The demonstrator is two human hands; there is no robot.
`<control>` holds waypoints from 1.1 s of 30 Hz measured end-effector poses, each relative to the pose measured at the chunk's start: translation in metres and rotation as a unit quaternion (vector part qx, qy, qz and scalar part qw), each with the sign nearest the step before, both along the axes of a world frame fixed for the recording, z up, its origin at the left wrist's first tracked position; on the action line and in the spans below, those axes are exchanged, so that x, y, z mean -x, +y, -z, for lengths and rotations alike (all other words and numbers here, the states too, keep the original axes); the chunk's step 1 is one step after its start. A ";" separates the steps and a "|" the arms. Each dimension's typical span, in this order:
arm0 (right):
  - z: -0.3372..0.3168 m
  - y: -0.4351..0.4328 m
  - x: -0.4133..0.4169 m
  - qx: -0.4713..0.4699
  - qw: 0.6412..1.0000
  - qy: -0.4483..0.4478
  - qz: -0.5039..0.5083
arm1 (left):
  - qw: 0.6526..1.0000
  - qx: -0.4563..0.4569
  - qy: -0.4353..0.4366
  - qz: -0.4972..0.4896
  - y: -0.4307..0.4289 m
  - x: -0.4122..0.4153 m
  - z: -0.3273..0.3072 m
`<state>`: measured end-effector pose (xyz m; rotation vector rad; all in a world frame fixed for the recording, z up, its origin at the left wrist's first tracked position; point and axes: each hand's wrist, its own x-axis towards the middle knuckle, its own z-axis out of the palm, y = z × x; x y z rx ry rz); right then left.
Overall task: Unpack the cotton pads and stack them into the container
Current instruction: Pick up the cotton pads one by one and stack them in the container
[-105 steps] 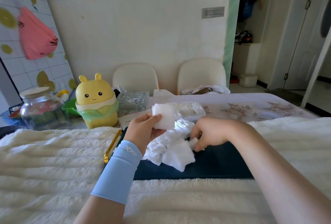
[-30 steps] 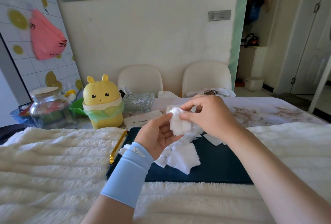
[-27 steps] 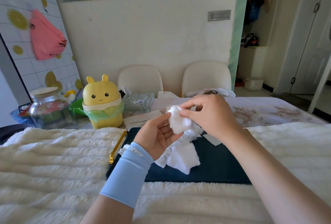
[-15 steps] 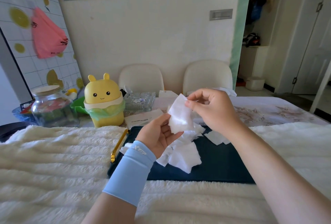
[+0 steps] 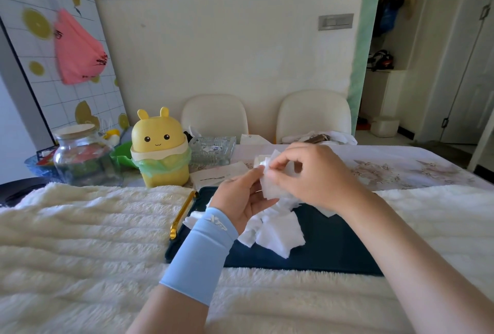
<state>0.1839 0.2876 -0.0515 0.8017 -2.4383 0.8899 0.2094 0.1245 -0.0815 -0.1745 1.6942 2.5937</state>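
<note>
Right hand lowered to held pad, pile below, yellow bin beyond

One camera, worn on the person's head, looks forward and somewhat downward across a table. It sits close to the work — both forearms come in from the bottom edge, and the left hand and right hand meet on cotton pads just below the middle of the frame. A fluffy blanket fills the near foreground, with a dark tray beyond it. The wide lens also takes in two chairs at the far side, the wall behind — its pictures cut by the top edge — and a doorway at right, where upright lines lean.
</note>
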 end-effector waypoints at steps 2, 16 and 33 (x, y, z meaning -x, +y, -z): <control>-0.001 -0.002 -0.005 -0.038 0.999 -0.009 0.034 | 1.000 0.008 0.007 -0.011 0.000 0.001 0.001; -0.006 0.002 0.007 0.231 0.966 -0.115 0.018 | 0.994 0.023 0.012 -0.102 -0.006 0.003 0.001; -0.017 0.019 0.002 0.049 0.973 -0.192 -0.118 | 0.988 0.136 -0.011 0.078 -0.004 -0.005 -0.003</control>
